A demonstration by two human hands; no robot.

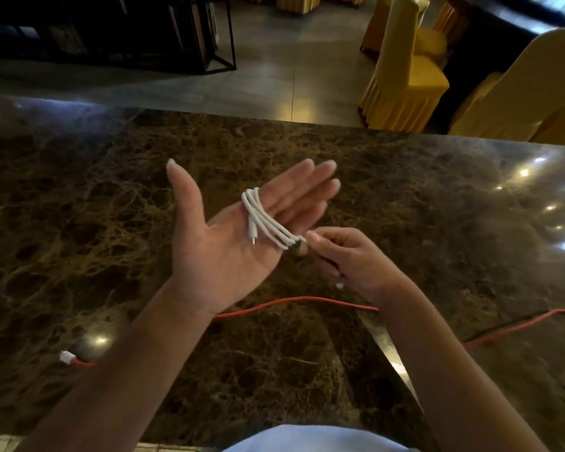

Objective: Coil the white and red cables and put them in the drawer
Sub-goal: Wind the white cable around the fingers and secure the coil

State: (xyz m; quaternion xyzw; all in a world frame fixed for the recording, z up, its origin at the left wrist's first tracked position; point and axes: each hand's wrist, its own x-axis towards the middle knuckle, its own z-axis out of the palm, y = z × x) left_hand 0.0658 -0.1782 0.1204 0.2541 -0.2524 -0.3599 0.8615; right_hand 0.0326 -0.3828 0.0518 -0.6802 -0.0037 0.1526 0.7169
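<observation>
Hands over dark marble counter point(111, 197) | L hand point(229, 230) palm up, fingers straight, white cable point(265, 220) looped round them | R hand point(346, 256) curled, pinching cable's loose end just beside the coil | red cable point(294, 301) lying uncoiled on counter beneath the wrists, white plug point(66, 357) at L.

Dim room, lamp glare on glossy countertop point(470, 197), wide-angle edge distortion

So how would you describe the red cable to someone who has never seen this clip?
On the dark marble table, look below the two raised hands. The red cable lies loose and uncoiled, passing under both forearms, with a white plug at its left end. The white cable is looped around the left hand's fingers.
</observation>
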